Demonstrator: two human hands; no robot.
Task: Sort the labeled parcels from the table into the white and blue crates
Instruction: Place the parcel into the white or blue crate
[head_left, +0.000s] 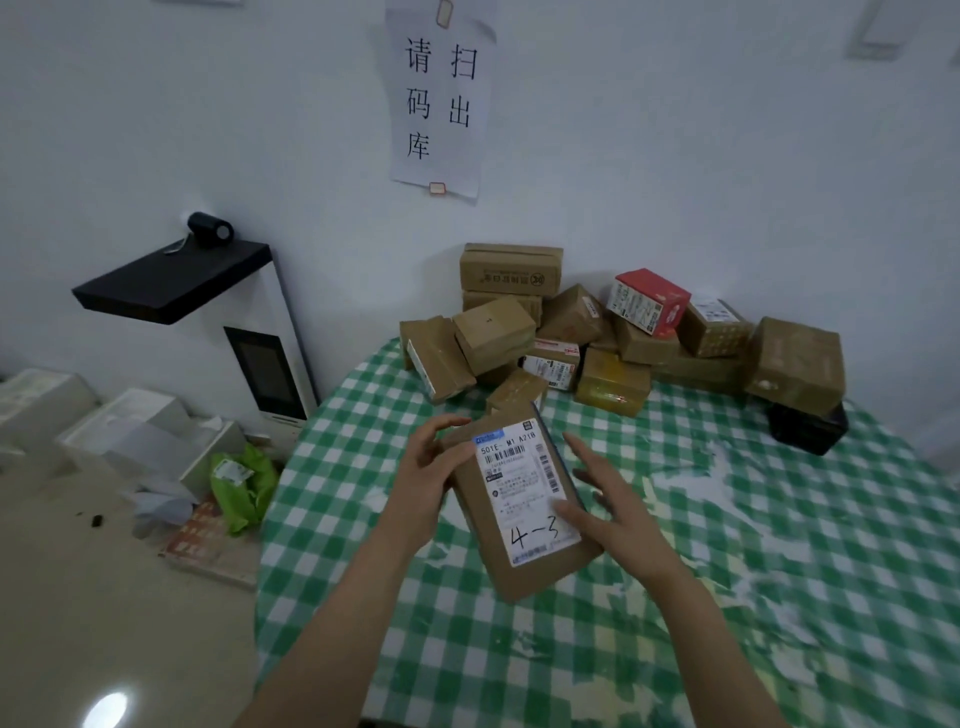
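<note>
On the floor at nine o'clock from the table stand white boxes, blurred and partly cut off by the frame. Just past them, at about ten o'clock, a white stand with a black top and a dark screen rises against the wall. At its foot, touching the table's edge, lies a crumpled green bag.

The round table wears a green and white checked cloth. Above its near middle a flat brown parcel is held up clear of the cloth, its long side tilted toward eleven o'clock. Its white label faces up, with "4-3" handwritten at the lower end. The left hand grips the parcel at its nine o'clock edge, fingers curled over the upper left corner. The right hand holds the four o'clock edge: the thumb lies on the label's lower right corner, and the fingers stretch straight along the right side.

At twelve o'clock, on the wall, hangs a sheet of paper with large black characters. Below it, from twelve to two o'clock on the table's far side, a heap of brown parcels leans against the wall, a red and white box on top of it. At the heap's right end a brown parcel sits on a black box.
</note>
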